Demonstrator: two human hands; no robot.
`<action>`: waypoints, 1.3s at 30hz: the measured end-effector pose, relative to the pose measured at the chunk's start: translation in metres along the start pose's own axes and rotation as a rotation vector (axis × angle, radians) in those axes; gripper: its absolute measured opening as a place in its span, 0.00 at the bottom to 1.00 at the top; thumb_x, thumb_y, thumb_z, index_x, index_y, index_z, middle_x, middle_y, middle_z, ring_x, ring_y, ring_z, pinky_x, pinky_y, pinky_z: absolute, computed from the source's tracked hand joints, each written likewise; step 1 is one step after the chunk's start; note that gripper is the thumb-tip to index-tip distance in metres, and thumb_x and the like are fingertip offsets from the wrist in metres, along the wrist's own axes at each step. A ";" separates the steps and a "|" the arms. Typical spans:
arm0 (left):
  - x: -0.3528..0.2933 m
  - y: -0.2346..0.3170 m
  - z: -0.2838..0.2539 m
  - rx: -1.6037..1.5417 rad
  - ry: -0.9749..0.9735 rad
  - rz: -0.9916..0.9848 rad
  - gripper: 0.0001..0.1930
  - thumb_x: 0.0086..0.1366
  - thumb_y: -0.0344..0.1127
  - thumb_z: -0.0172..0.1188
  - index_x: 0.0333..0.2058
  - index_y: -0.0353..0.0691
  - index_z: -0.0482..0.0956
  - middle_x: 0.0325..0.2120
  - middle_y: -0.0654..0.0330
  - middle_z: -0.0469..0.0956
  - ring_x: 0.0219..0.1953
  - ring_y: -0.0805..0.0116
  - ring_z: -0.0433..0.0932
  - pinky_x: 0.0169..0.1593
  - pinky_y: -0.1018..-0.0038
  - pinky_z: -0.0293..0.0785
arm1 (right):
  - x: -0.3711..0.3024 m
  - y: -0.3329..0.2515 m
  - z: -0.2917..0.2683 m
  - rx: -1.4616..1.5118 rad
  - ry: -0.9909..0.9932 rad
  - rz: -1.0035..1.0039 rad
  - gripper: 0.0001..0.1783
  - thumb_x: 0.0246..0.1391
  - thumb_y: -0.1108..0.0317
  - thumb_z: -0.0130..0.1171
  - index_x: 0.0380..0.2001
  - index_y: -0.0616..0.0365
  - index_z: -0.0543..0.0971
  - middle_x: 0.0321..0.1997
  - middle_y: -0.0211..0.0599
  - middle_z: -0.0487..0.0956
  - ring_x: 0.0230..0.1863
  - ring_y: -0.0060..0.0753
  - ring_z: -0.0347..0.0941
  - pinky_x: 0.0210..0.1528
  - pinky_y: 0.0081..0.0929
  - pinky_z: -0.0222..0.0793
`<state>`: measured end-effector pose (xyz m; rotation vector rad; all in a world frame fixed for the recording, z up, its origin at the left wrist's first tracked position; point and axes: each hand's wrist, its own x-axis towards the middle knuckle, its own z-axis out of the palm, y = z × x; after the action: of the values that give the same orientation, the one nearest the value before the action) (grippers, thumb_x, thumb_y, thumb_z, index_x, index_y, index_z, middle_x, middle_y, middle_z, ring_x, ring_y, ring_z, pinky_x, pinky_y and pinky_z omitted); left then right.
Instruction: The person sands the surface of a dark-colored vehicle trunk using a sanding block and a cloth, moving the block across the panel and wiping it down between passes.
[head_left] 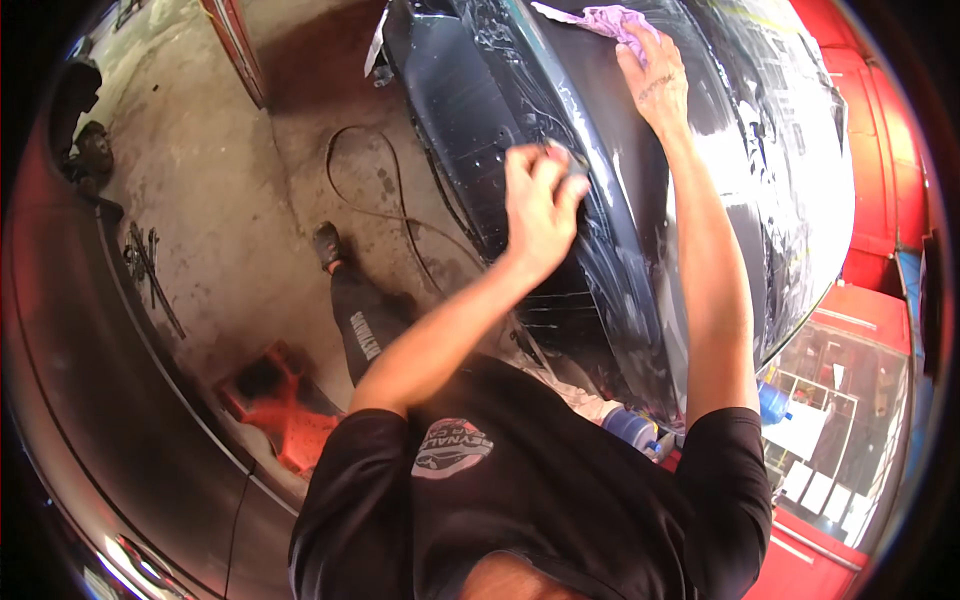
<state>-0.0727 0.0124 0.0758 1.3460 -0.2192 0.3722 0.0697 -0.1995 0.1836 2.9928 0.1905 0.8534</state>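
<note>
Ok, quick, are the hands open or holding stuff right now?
Left hand: closed around a small dark thing, too blurred to name.
Right hand: holding a purple cloth against the dark car panel.

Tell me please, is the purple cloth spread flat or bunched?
Bunched: the purple cloth shows crumpled folds at the right hand, with one narrow end trailing toward the left.

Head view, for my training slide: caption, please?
Left hand and right hand on a dark car, the right one holding a purple cloth.
</note>
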 end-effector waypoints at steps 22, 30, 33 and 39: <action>0.116 -0.051 -0.016 0.077 0.087 -0.139 0.13 0.69 0.33 0.66 0.43 0.31 0.73 0.43 0.49 0.71 0.46 0.54 0.72 0.54 0.60 0.69 | 0.003 -0.010 0.007 0.069 -0.003 0.035 0.22 0.62 0.55 0.65 0.59 0.41 0.82 0.60 0.39 0.79 0.63 0.48 0.74 0.67 0.48 0.68; -0.019 0.000 -0.017 0.019 -0.175 -0.106 0.21 0.71 0.44 0.66 0.51 0.32 0.75 0.51 0.43 0.70 0.55 0.45 0.72 0.60 0.56 0.70 | 0.002 -0.012 0.002 -0.009 0.074 0.008 0.21 0.60 0.60 0.65 0.56 0.44 0.82 0.64 0.40 0.77 0.66 0.47 0.72 0.69 0.48 0.66; 0.014 -0.017 -0.026 0.067 -0.180 -0.067 0.20 0.68 0.36 0.70 0.51 0.32 0.75 0.51 0.47 0.71 0.55 0.53 0.73 0.62 0.59 0.71 | 0.003 0.005 0.001 0.013 0.053 -0.016 0.20 0.58 0.63 0.65 0.55 0.46 0.82 0.69 0.41 0.75 0.69 0.50 0.71 0.69 0.49 0.66; 0.086 -0.027 -0.051 -0.194 0.057 -0.312 0.21 0.67 0.31 0.71 0.55 0.32 0.75 0.49 0.56 0.79 0.52 0.65 0.77 0.61 0.67 0.72 | 0.007 0.001 0.000 -0.009 0.012 -0.004 0.22 0.66 0.57 0.61 0.61 0.48 0.80 0.69 0.48 0.75 0.69 0.55 0.72 0.69 0.48 0.68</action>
<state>0.0144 0.0690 0.0718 1.1540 0.0043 0.1228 0.0756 -0.1999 0.1873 2.9790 0.1917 0.8691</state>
